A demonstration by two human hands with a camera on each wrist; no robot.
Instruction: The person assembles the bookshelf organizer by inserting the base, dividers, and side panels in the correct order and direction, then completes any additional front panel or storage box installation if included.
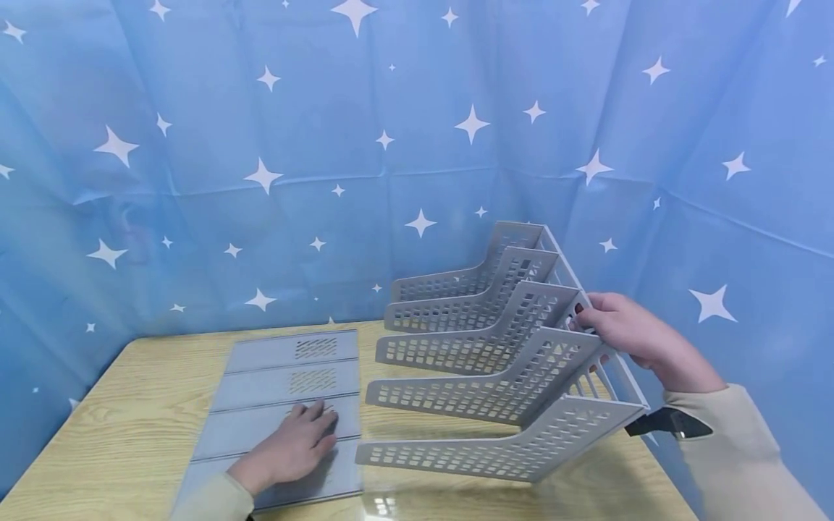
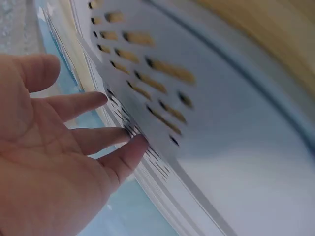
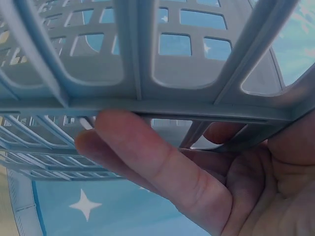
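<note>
A grey plastic file rack (image 1: 550, 449) with several perforated dividers stands tilted over the right part of the table, its slatted back toward the right. My right hand (image 1: 635, 336) grips that back by one of its openings. In the right wrist view, fingers (image 3: 162, 167) curl against the slats. A flat grey panel (image 1: 244, 394), split into sections by dark lines and pierced with slanted slots, lies on the left. My left hand (image 1: 289, 445) rests over it with the fingers spread. In the left wrist view, fingertips (image 2: 135, 145) touch the panel near its slots.
The wooden table (image 1: 111, 409) carries both pieces. Behind and to the right hangs a blue curtain (image 1: 313, 152) with white stars, close to the table's back edge. A dark band (image 1: 677, 423) sits on the right wrist.
</note>
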